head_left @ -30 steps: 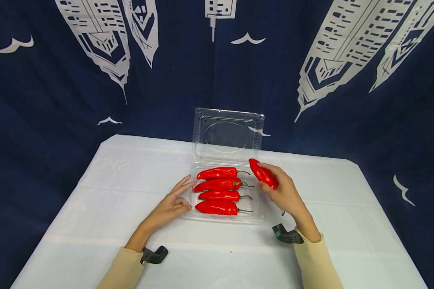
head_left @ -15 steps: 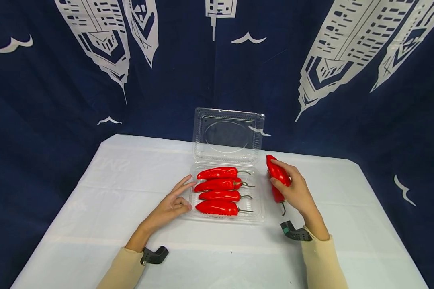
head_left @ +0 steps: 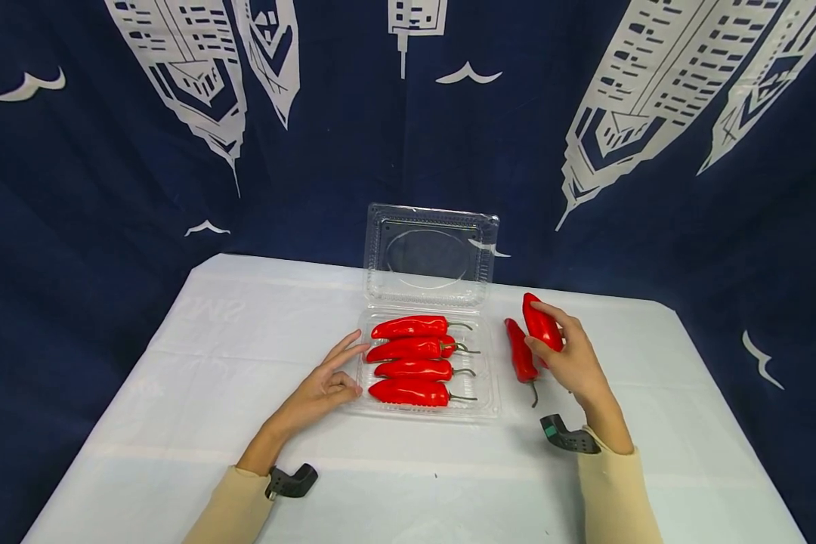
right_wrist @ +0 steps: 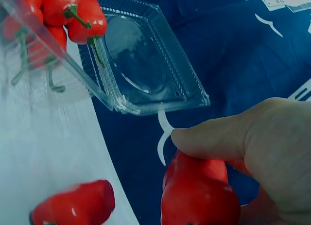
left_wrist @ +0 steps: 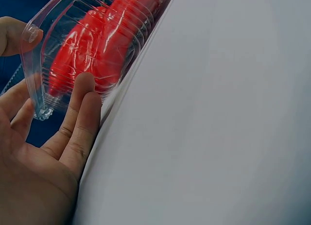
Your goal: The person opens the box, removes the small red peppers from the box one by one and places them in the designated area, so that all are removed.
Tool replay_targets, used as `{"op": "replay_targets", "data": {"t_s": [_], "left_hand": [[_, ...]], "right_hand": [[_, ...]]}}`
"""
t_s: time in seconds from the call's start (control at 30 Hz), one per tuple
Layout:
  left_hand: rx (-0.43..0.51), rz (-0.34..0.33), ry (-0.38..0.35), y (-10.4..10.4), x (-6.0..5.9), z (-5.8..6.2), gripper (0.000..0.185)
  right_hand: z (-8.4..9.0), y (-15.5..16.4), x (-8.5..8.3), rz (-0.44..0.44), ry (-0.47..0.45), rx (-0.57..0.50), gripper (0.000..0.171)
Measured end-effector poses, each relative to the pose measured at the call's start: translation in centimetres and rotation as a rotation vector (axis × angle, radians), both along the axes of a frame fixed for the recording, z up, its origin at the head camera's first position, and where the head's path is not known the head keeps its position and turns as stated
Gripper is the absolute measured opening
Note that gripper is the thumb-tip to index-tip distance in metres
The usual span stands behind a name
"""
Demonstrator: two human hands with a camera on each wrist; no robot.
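Note:
My right hand grips a long red pepper to the right of the container, thumb on its near side. In the right wrist view the held pepper looms close under the thumb. On the table left of this hand lies another red pepper, stem toward me. A clear hinged plastic container stands with its lid up, several red peppers lying side by side in it. My left hand pinches the container's left rim; in the left wrist view two fingertips touch its ribbed wall.
The raised clear lid leans at the back near the dark blue printed curtain. A white cloth covers the table. Each wrist wears a black camera mount below the hand.
My right hand has moved right with the red pepper, away from the container, uncovering the pepper on the table. The left hand and container stay put.

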State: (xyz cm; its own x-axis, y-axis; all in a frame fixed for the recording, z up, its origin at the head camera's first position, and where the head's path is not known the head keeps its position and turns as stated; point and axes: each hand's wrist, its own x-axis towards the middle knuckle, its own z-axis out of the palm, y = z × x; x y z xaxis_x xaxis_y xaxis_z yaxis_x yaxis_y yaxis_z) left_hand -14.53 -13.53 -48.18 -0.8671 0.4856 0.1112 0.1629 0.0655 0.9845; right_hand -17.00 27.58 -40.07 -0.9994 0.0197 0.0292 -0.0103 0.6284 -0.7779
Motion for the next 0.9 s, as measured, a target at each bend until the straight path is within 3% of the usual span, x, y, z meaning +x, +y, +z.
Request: {"op": "replay_targets", "data": {"t_s": [0.5, 0.9], "left_hand": [[-0.002, 0.004, -0.002, 0.1, 0.0, -0.2, 0.069], [-0.006, 0.005, 0.001, 0.1, -0.1, -0.2, 0.069]], "right_hand": [[-0.9, 1.7, -0.4, -0.078, -0.079, 0.003, 0.07], [-2.7, 2.4, -1.2, -0.11, -0.115, -0.011, 0.066]]}}
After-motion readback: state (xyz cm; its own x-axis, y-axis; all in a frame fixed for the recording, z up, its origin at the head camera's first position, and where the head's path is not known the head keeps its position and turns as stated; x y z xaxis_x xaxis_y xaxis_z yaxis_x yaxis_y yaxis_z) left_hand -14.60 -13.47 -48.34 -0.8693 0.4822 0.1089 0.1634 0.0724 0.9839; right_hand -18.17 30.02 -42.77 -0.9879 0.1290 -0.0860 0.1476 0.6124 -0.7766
